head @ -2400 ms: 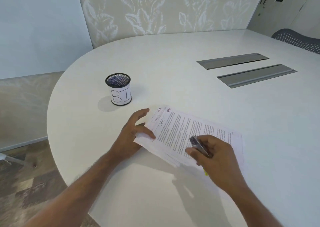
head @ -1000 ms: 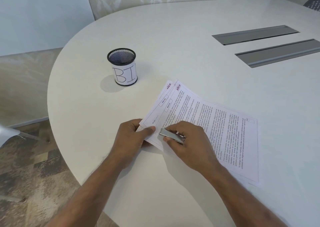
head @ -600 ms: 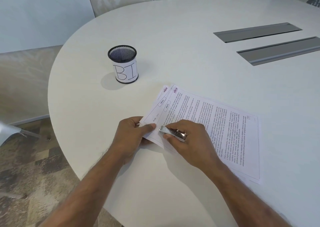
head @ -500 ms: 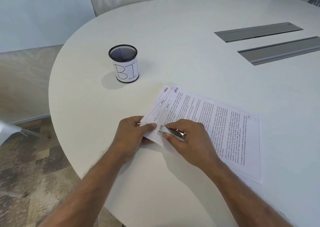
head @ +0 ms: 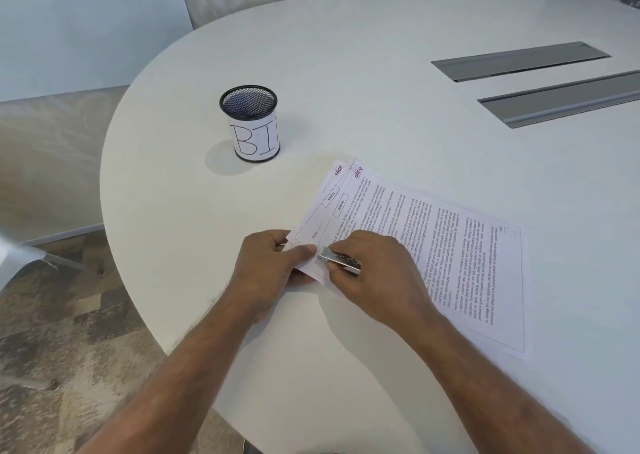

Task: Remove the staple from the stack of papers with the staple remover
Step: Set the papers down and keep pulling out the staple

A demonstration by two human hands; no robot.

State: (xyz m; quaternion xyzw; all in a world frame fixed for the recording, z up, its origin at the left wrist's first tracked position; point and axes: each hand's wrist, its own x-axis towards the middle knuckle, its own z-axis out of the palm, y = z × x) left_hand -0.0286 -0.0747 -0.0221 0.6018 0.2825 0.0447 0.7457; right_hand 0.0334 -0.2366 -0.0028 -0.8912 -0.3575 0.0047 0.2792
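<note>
A stack of printed papers (head: 450, 256) lies fanned on the white table (head: 346, 90), its near-left corner by the table's edge. My left hand (head: 273, 270) pinches that corner, thumb on top. My right hand (head: 377, 273) grips a small metal staple remover (head: 337, 260), whose tip rests on the paper right beside my left thumb. The staple itself is too small to make out.
A black mesh pen cup (head: 251, 123) with a white label stands behind and left of the papers. Two grey cable hatches (head: 519, 60) sit in the table at the back right. The rounded table edge runs just under my forearms.
My right hand brought the staple remover from the middle of the page to the corner that my left hand pinches. Over the last half second both hands stay nearly still.
</note>
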